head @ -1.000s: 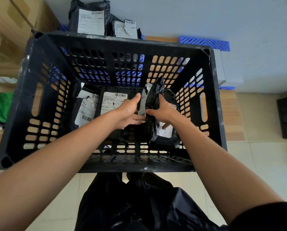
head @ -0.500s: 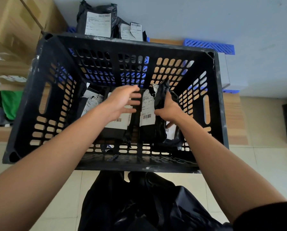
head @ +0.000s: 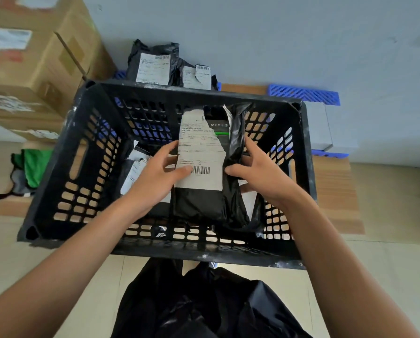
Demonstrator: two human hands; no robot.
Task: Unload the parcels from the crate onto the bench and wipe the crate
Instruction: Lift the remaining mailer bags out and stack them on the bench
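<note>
A black slotted plastic crate [head: 57,172] stands on a low wooden bench [head: 336,191]. Over its middle I hold a black parcel [head: 199,203] with a torn white shipping label. My left hand [head: 155,174] grips its left edge, thumb on the label near the barcode. My right hand [head: 260,172] grips the crumpled right side. More black parcels [head: 135,167] with white labels lie at the crate's bottom left, partly hidden by my arm. Two black parcels [head: 153,64] lean against the wall behind the crate.
Cardboard boxes [head: 38,59] are stacked at the left. A green cloth [head: 33,167] lies on the bench left of the crate. A blue slotted panel [head: 304,93] and a grey box [head: 326,130] sit at the back right. Black clothing [head: 204,303] fills the bottom.
Both hands have raised the labelled black parcel from the crate's bottom up toward the rim. The view has shifted so the crate sits lower in the frame.
</note>
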